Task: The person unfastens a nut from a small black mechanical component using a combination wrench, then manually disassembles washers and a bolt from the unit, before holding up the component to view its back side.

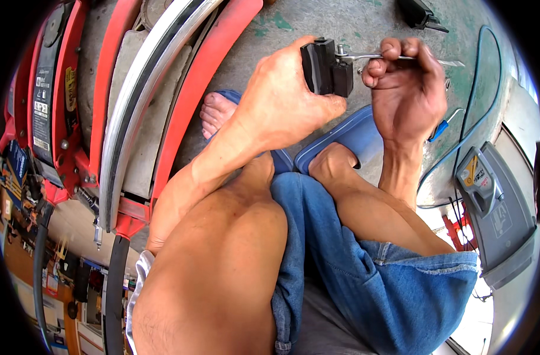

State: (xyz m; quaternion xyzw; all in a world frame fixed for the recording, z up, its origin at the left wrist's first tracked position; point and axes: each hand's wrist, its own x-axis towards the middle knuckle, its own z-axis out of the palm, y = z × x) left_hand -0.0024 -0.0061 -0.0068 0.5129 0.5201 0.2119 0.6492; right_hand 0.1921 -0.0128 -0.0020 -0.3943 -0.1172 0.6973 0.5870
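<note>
My left hand (282, 97) is wrapped round a black blocky part (324, 70), which looks like plastic or rubber and is held up above the floor. A small metal bolt (341, 49) sticks up from its top right side. In my right hand (407, 89), a slim metal wrench (360, 56) is pinched between thumb and fingers, lying nearly level. The wrench's left end meets the part at the bolt; its far end reaches out past my fingers to the right. How the wrench seats on the bolt is too small to tell.
Large red metal frames (199, 89) and a curved silver and black rail (146, 89) stand at my left. A black object (421, 15) lies at the far right. A blue-handled tool (438, 130), a teal cable (499, 77) and a grey case (498, 207) are on the right.
</note>
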